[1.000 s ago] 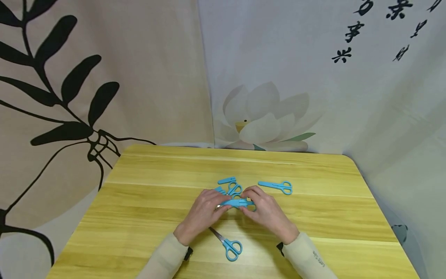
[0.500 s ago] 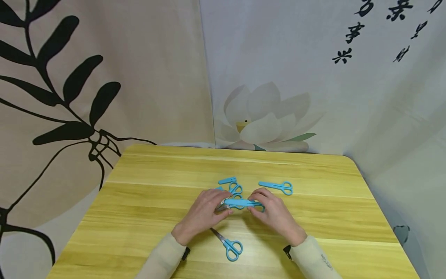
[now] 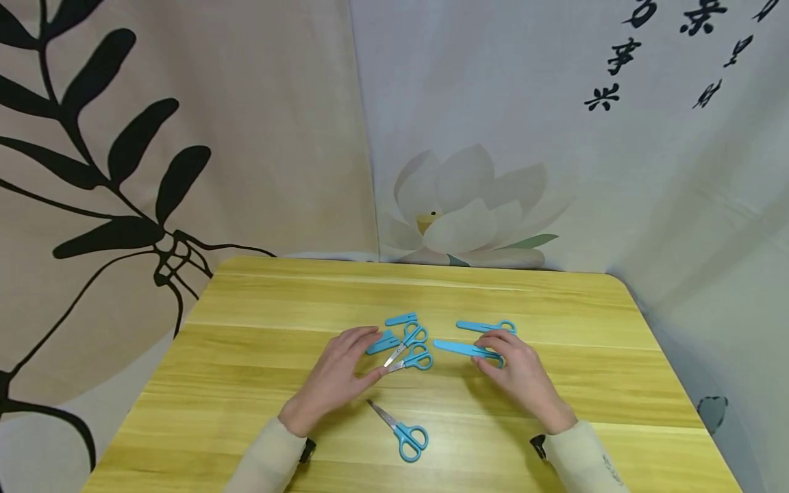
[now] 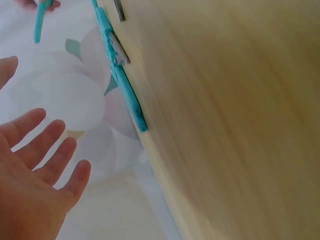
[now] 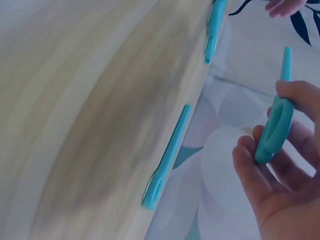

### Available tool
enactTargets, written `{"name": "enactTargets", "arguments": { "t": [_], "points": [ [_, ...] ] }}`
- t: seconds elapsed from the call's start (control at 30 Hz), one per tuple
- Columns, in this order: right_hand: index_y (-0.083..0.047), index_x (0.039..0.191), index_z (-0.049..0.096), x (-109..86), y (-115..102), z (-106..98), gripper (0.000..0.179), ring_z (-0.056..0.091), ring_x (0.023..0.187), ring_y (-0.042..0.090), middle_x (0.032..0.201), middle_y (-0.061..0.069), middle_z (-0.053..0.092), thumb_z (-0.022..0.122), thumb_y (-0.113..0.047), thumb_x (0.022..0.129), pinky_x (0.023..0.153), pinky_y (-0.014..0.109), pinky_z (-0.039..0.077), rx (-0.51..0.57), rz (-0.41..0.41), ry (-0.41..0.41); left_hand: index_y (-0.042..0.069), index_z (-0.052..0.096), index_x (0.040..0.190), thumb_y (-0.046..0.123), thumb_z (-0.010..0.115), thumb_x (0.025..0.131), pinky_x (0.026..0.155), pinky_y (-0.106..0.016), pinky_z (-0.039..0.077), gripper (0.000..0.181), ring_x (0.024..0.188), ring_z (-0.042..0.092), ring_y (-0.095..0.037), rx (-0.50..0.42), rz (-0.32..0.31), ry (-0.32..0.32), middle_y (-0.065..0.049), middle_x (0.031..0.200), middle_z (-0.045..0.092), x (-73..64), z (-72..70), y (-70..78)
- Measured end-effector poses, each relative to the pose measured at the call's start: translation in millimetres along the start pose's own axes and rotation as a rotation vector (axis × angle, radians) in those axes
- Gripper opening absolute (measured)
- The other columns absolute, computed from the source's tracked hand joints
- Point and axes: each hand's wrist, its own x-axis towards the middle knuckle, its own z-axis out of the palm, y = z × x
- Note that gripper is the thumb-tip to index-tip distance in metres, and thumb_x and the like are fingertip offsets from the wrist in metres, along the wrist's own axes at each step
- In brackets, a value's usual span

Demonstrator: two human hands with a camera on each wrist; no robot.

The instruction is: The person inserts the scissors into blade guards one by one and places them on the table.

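Observation:
My right hand [image 3: 518,366] pinches blue scissors [image 3: 455,347] by the handles, their blades hidden inside a blue cover that points left. In the right wrist view, the thumb and fingers close around the handle loops of the scissors [image 5: 277,127], held up off the table. My left hand [image 3: 335,370] holds nothing; its fingers [image 4: 47,142] are spread in the left wrist view. Beside its fingertips lie two bare-bladed blue scissors, one pair [image 3: 415,334] above the other [image 3: 420,357]. Blue blade covers [image 3: 383,343] lie just past the left fingers.
Another covered pair of scissors [image 3: 477,326] lies right behind the held one. One more blue blade cover [image 3: 401,318] sits farther back. Nearer the front, uncovered scissors [image 3: 408,439] rest between the forearms. The wooden table [image 3: 277,294] backs onto a printed curtain [image 3: 296,137].
My right hand has carried the covered scissors rightward, away from my left hand. My left hand has drawn back to the left with its fingers spread, uncovering the bare scissors and covers.

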Motion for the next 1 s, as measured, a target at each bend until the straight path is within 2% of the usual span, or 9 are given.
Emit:
{"name": "enactTargets", "arguments": {
  "t": [0.27, 0.57, 0.83, 1.0],
  "points": [
    [-0.014, 0.101, 0.076, -8.6, 24, -12, 0.022, 0.068, 0.111, 0.032, 0.113, 0.002, 0.070, 0.088, -0.013, 0.083, 0.087, 0.050, 0.059, -0.026, 0.035, -0.017, 0.008, 0.060, 0.143, 0.037, 0.079, 0.093, 0.113, -0.059, 0.039, 0.061, 0.138, 0.050, -0.033, 0.010, -0.027, 0.018, -0.010, 0.148, 0.056, -6.2, -10.7, -9.4],
    [-0.011, 0.104, 0.077, -14.6, 44, -15, 0.023, 0.070, 0.101, 0.030, 0.112, 0.006, 0.070, 0.088, -0.013, 0.084, 0.084, 0.051, 0.059, -0.048, 0.058, -0.066, 0.007, 0.061, 0.141, 0.036, 0.079, 0.092, 0.109, -0.061, 0.042, 0.061, 0.135, 0.052, -0.035, 0.019, -0.014, 0.059, -0.012, 0.145, 0.058, -9.1, -14.9, -14.6],
    [-0.013, 0.104, 0.077, -13.6, 49, -12, 0.019, 0.068, 0.108, 0.030, 0.116, 0.005, 0.070, 0.085, -0.017, 0.088, 0.091, 0.050, 0.058, -0.026, 0.105, -0.163, 0.006, 0.062, 0.139, 0.035, 0.080, 0.091, 0.108, -0.061, 0.043, 0.059, 0.134, 0.053, -0.035, 0.023, 0.003, 0.076, -0.012, 0.143, 0.060, -9.1, -13.7, -15.5],
    [-0.016, 0.101, 0.077, -11.3, 49, -10, 0.016, 0.067, 0.106, 0.027, 0.112, 0.001, 0.070, 0.085, -0.019, 0.088, 0.092, 0.050, 0.056, -0.039, 0.096, -0.197, 0.007, 0.062, 0.140, 0.036, 0.079, 0.092, 0.109, -0.062, 0.042, 0.058, 0.134, 0.053, -0.035, 0.022, -0.009, 0.062, -0.011, 0.143, 0.060, -8.2, -14.8, -14.6]
  ]
}}
